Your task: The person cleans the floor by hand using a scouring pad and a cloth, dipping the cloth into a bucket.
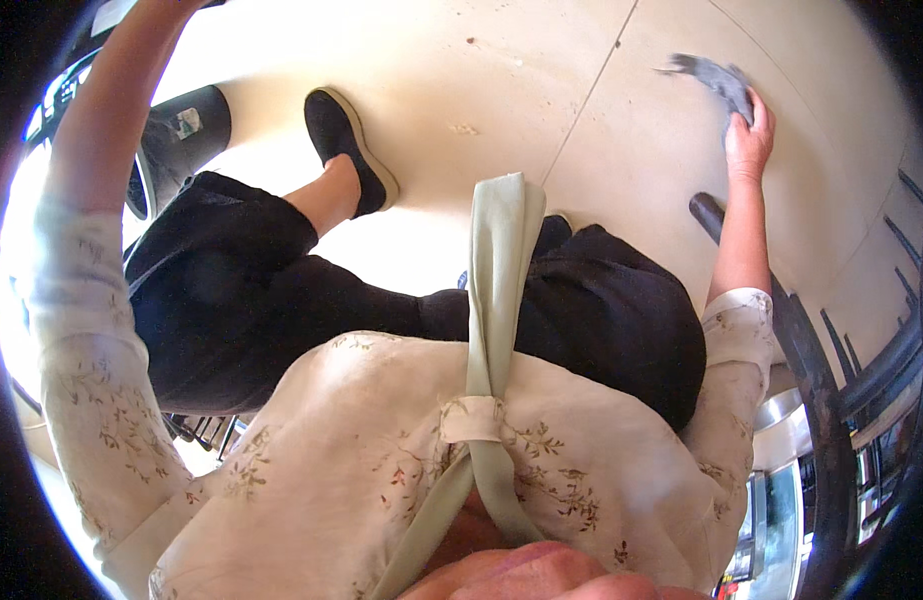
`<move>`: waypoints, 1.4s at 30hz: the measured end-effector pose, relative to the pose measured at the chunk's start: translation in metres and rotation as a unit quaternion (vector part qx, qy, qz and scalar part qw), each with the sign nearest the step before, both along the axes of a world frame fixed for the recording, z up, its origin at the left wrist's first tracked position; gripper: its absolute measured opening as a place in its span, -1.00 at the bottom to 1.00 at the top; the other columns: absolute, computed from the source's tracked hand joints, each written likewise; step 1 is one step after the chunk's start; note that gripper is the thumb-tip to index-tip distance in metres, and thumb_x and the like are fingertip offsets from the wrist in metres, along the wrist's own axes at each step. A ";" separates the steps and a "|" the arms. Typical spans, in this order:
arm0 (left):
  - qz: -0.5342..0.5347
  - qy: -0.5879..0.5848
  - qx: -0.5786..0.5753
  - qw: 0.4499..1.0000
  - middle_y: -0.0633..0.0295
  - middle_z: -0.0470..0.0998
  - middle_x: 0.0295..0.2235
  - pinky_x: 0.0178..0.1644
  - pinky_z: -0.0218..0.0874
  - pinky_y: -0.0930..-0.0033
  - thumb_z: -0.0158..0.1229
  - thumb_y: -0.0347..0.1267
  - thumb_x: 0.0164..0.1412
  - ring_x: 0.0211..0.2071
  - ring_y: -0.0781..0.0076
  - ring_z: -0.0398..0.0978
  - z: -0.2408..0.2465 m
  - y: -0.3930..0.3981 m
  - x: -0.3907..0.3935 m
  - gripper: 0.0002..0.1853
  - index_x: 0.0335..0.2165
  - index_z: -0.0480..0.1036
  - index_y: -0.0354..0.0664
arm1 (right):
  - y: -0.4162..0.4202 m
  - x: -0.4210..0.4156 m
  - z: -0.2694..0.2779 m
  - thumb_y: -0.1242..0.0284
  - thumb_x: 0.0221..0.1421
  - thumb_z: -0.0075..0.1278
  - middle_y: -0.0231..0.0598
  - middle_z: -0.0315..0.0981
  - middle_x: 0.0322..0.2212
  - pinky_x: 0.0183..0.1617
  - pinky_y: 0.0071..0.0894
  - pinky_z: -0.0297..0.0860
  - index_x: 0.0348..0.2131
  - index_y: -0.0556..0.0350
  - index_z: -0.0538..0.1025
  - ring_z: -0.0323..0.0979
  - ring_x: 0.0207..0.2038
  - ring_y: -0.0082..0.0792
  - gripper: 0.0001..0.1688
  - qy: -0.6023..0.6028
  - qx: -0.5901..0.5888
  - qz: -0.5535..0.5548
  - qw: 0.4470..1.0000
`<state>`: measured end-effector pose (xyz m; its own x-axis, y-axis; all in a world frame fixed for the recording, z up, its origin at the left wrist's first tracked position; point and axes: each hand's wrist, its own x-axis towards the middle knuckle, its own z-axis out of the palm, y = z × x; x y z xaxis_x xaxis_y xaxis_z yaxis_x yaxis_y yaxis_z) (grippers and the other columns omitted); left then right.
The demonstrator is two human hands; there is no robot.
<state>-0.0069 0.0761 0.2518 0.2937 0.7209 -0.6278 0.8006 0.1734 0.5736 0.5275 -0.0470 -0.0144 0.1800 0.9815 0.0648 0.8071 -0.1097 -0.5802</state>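
My right hand (pixel 752 139) grips a bunched grey cloth (pixel 720 84) over the pale tiled floor (pixel 581 60). The far end of the cloth is blurred. My left forearm (pixel 108 112) stretches up past the upper left edge, and my left hand is out of view. Small dark specks and a yellowish smear (pixel 463 129) mark the floor between my arms. A dark groove between tiles runs down the floor to the left of the cloth.
A black cylindrical container (pixel 195 120) with a torn label lies beside my left knee. My foot in a black shoe (pixel 349 150) rests on the floor. A dark rounded furniture leg (pixel 706 210) is by my right forearm, and black furniture frames (pixel 825 375) line the right side.
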 end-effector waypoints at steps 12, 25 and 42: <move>-0.009 0.037 -0.107 0.993 0.08 0.52 -0.14 0.09 0.32 0.24 0.10 -0.54 0.17 -0.17 0.29 0.53 -0.029 -0.117 -0.152 -0.46 0.13 0.33 -0.01 | -0.048 -0.204 -0.014 0.61 -0.08 -0.01 -0.07 0.32 0.02 0.12 -0.10 0.30 -0.05 0.13 0.51 0.29 -0.05 0.01 -0.49 -0.163 -0.030 0.283 0.945; -0.245 0.024 -0.224 0.943 0.12 0.58 -0.37 -0.26 0.35 0.30 0.04 -0.61 -0.28 -0.36 0.32 0.50 -0.153 -0.018 -0.102 -0.46 -0.17 0.53 -0.23 | 0.002 -0.166 0.160 0.59 0.05 -0.06 -0.06 0.44 -0.10 0.10 -0.32 0.32 0.01 0.19 0.44 0.44 -0.04 -0.12 -0.53 0.082 -0.086 0.109 0.987; 0.102 -0.147 -0.151 0.972 0.25 0.56 -0.34 -0.19 0.33 0.46 0.06 -0.52 -0.03 -0.35 0.49 0.47 -0.221 -0.058 -0.198 -0.57 -0.10 0.51 -0.19 | -0.155 -0.160 -0.027 0.45 -0.04 0.02 0.09 0.21 0.20 0.16 -0.02 0.23 0.06 0.17 0.43 0.29 0.10 0.08 -0.39 -0.242 -0.263 -0.192 0.914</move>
<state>-0.2050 0.0181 0.0310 0.3630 0.5786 -0.7304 0.5403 0.5079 0.6709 0.3676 -0.2024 -0.0413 0.5925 0.7704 -0.2353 0.7990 -0.5993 0.0497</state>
